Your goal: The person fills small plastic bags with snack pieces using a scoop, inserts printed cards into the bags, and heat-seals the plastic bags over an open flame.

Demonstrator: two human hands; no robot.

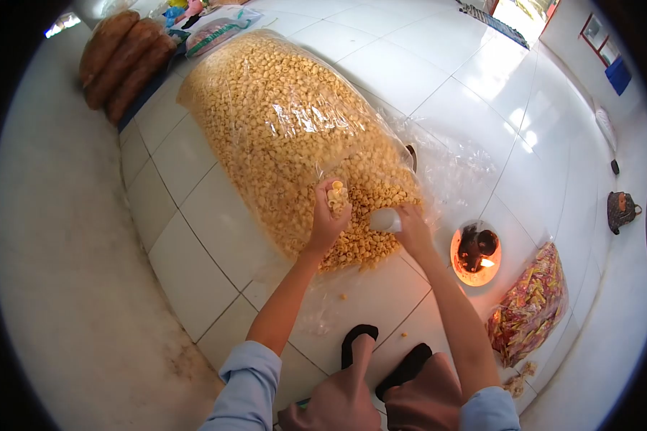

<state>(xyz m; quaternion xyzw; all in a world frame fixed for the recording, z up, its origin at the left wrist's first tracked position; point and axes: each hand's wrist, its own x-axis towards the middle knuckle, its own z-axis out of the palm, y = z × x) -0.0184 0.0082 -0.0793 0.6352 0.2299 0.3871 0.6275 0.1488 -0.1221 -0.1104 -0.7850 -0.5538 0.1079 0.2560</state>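
A large clear plastic sack (266,108) full of small, yellowish curled snacks lies on the floor, its mouth toward me. At that mouth, my left hand (325,221) is closed around a small clear plastic bag (337,197) with some snacks in it. My right hand (414,228) grips a white cup (385,220), which is tilted on its side among the loose snacks (370,248). The cup's inside is hidden from me.
To the right, a small flame burns on a plate (455,253) with a dark holder (487,243). Beyond it lies a bag of colourful packets (530,305). Crumpled clear plastic (453,161) spreads beside the sack. Large brown bundles (126,65) lean by the left wall.
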